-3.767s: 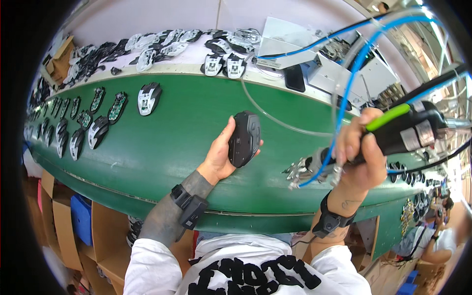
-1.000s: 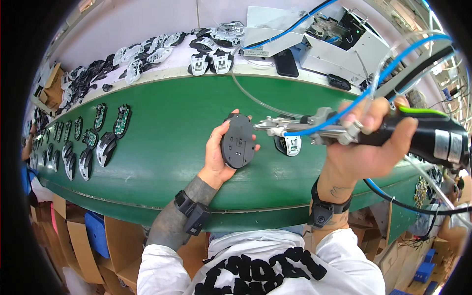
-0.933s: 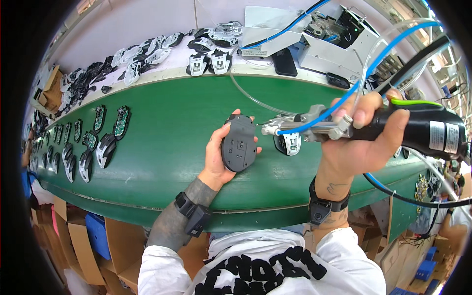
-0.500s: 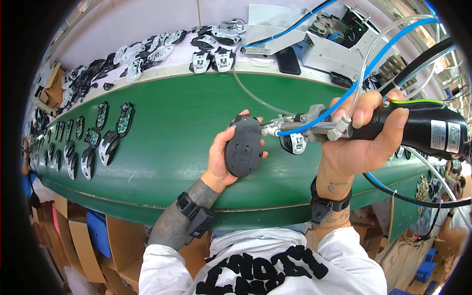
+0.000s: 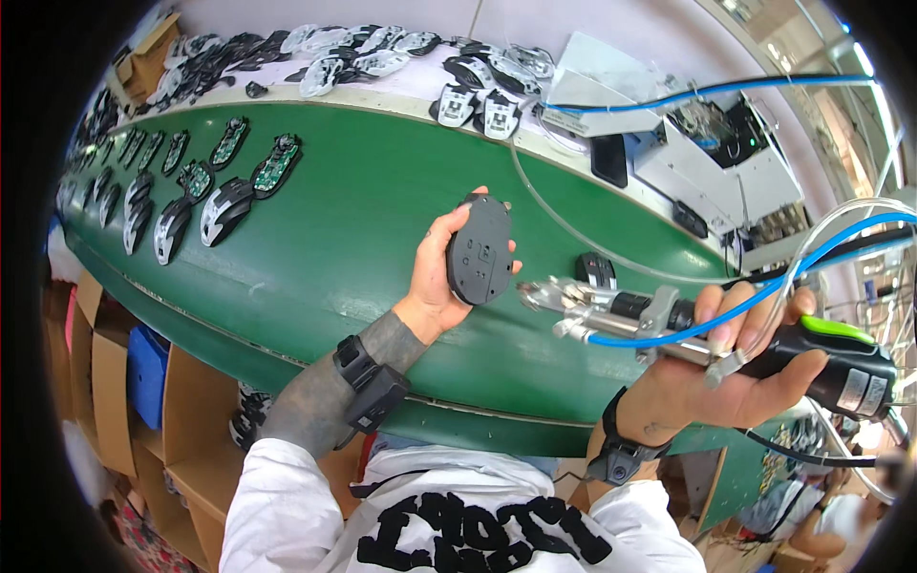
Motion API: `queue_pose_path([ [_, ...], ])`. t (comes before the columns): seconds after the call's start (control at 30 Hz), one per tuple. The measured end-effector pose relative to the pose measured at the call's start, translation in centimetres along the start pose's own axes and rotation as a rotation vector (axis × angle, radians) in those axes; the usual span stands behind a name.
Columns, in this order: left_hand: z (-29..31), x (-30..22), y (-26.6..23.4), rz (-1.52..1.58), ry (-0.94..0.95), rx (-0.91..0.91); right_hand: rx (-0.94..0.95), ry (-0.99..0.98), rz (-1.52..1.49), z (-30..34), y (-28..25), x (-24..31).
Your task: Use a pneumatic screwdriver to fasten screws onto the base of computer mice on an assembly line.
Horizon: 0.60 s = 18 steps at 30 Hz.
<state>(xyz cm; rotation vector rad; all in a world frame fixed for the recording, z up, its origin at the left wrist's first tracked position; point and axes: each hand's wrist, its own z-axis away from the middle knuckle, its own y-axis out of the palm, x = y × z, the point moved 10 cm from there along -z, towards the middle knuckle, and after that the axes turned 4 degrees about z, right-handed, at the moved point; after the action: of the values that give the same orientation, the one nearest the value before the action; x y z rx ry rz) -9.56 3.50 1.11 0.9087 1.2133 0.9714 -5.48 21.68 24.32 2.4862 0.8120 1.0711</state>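
Note:
My left hand (image 5: 432, 277) grips a black computer mouse (image 5: 480, 250), fingers wrapped round its edges and its underside facing me. To the right, my right hand (image 5: 693, 387) is closed around a black powered screwdriver (image 5: 826, 368) with a green strip and a metal nose. That nose points left toward the mouse, a short gap apart from it. Beyond the nose, a dark mouse part (image 5: 596, 270) lies on the green work surface (image 5: 363, 229). A blue air hose (image 5: 735, 313) runs across the tool and my right fingers.
Mouse halves with green circuit boards (image 5: 277, 164) and mouse shells (image 5: 227, 212) stand in rows at left. More shells (image 5: 320, 74) crowd the back ledge, near a phone (image 5: 608, 160) and a white machine (image 5: 707, 158). A clear tube (image 5: 564, 215) crosses the surface. Cardboard boxes (image 5: 205, 411) sit below.
The screwdriver's nose has come away from the mouse, moving right and toward me. My left hand still holds the mouse. The whole view has shifted and tilted.

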Motion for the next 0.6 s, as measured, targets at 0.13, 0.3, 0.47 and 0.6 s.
queue_pose_path([
  [0.13,0.4,-0.3,0.2,0.025,0.005,0.026,0.042,0.074,-0.052,0.6,1.0,-1.1],
  [0.3,0.6,-0.6,0.5,0.058,0.007,0.048,0.087,0.085,-0.027,1.0,1.6,-1.6],
  [0.47,0.9,-0.6,0.9,0.042,0.008,0.049,0.108,0.098,-0.011,1.2,2.2,-2.2],
  [0.6,1.1,-0.5,1.1,0.082,0.006,0.066,0.176,0.095,-0.03,1.5,3.1,-2.1],
])
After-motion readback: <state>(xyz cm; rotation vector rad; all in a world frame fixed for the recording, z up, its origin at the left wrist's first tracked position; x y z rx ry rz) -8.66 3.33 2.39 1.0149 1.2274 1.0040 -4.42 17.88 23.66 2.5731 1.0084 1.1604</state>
